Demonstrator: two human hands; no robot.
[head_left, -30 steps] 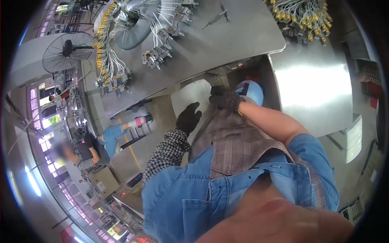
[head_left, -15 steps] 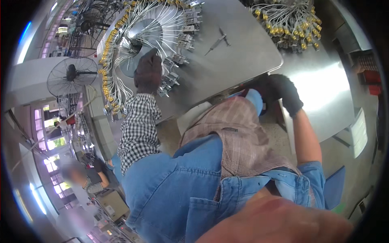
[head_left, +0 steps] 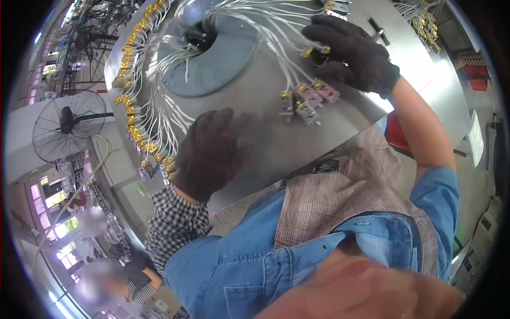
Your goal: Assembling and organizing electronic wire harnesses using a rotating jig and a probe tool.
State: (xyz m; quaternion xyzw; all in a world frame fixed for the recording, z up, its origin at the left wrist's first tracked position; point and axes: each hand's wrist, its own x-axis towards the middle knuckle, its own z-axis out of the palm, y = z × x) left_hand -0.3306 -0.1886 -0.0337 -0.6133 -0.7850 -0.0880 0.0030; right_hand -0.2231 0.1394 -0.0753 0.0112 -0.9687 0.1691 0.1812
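White cables with yellow and metal-cased connectors fan out over the steel table from a round grey disc [head_left: 234, 58]. My right hand [head_left: 361, 58], in a dark glove, reaches over the table. Its fingers and thumb close around the yellow ends of some white cables [head_left: 273, 40]. Just below it lies a small cluster of metal connectors [head_left: 308, 101]. My left hand [head_left: 210, 154], also gloved and with a checked sleeve, is above the table's near left part, beside the row of yellow connectors [head_left: 133, 114]. Motion blurs its fingers, and nothing held shows there.
A pen-like tool [head_left: 377, 30] lies beyond my right hand. Another bunch of cables [head_left: 425, 24] is at the far right, over a second metal surface. A caged fan [head_left: 66, 119] stands at the left. A person [head_left: 141, 279] is in the lower left background.
My right hand has come up from below the table edge to the connectors. My left hand has drawn back from the disc toward the near side. The whole view has shifted.
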